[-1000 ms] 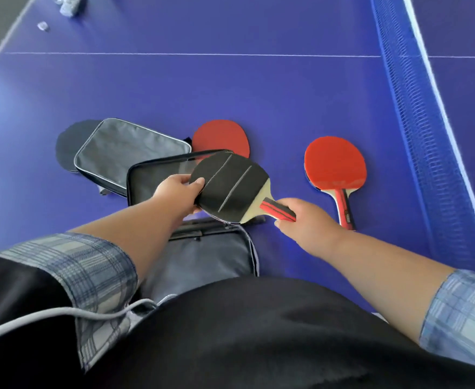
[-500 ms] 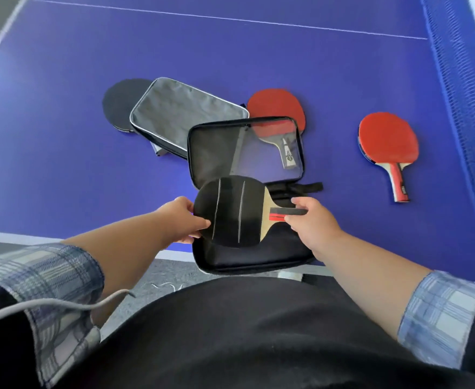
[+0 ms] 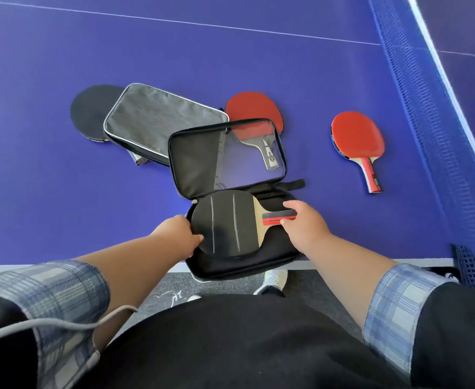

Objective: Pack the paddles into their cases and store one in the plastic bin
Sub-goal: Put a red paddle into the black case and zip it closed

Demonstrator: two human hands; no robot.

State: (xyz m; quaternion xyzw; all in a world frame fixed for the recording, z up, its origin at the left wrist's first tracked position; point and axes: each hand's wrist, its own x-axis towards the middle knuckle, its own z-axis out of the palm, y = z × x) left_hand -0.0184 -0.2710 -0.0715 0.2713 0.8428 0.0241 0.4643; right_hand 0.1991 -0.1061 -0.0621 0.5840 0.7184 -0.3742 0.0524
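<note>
Black paddle (image 3: 225,224) sits over open black case (image 3: 244,259), frame centre, at worktop (image 3: 62,192) edge. Right hand (image 3: 305,226) pinches handle, left hand (image 3: 178,234) grips blade rim. Best: lay flat, blade fully inside, handle clear of zipper.

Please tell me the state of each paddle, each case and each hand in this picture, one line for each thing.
Black paddle: held by both hands, over the open case's lower half.
Open case: unzipped, lid up.
Grey case: shut, flat on the table.
Right red paddle: loose on the table.
Middle red paddle: behind the lid.
Dark paddle: partly under the grey case.
Left hand: on the blade.
Right hand: grips the handle.
</note>
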